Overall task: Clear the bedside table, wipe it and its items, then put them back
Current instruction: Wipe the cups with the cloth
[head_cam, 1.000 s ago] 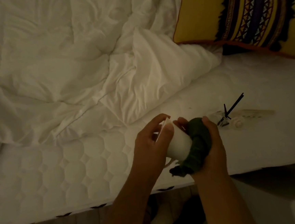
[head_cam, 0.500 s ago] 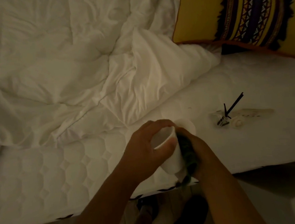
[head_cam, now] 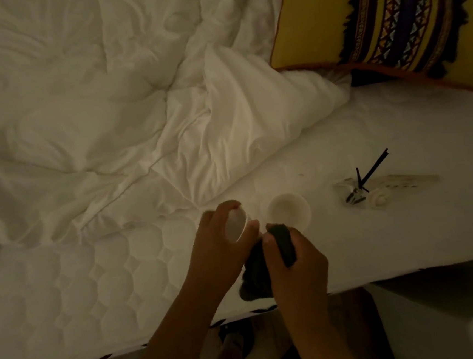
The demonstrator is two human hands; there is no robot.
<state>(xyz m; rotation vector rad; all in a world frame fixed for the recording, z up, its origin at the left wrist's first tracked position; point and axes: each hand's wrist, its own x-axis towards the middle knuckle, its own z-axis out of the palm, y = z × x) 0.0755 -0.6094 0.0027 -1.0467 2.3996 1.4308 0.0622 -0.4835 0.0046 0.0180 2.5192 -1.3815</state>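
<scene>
My left hand grips a white paper cup tilted with its mouth toward me, above the mattress's near edge. My right hand is closed on a dark green cloth, bunched against the cup's lower side. A second white cup stands upright on the mattress just beyond my right hand. Further right on the sheet lie small items: a clear wrapper with black sticks and a small round white piece.
A rumpled white duvet covers the left and middle of the bed. A yellow patterned cushion lies at the top right. The quilted mattress edge runs along the bottom, with dark floor below.
The cup in my left hand has turned so its mouth faces me, and the cloth has shifted below it. The second cup behind my hands has come into view.
</scene>
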